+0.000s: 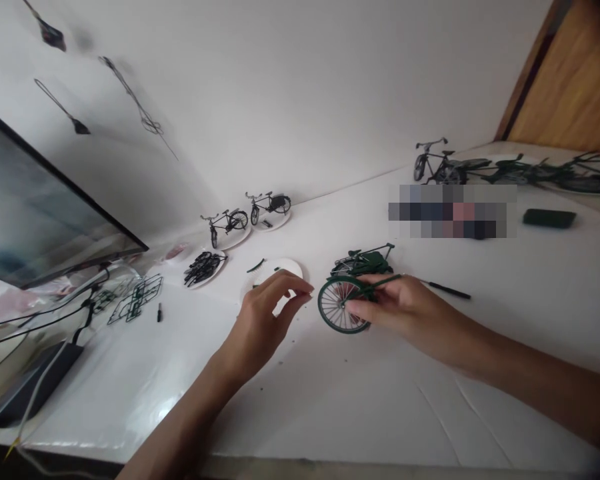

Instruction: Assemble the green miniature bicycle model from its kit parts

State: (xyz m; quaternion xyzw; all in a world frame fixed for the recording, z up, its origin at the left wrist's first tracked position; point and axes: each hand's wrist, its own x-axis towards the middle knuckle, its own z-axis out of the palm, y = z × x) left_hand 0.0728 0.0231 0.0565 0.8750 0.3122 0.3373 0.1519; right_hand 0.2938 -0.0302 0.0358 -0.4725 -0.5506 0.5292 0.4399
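While left hand (267,327) hovers half-curled, fingers (295,285) open and empty above round white plate (285,268), right hand (397,310) pinches dark-green metal miniature bicycle (360,263) by slim rod, over glossy white desk (300,413).

The right hand (395,310) has one green bicycle (343,305). Ahead of the left hand (273,317) are four plates (289,269) and two bicycles (226,223). Left of it: one parts frame (135,300), one screwdriver (159,312). Right of the right hand: one black tool (450,290).
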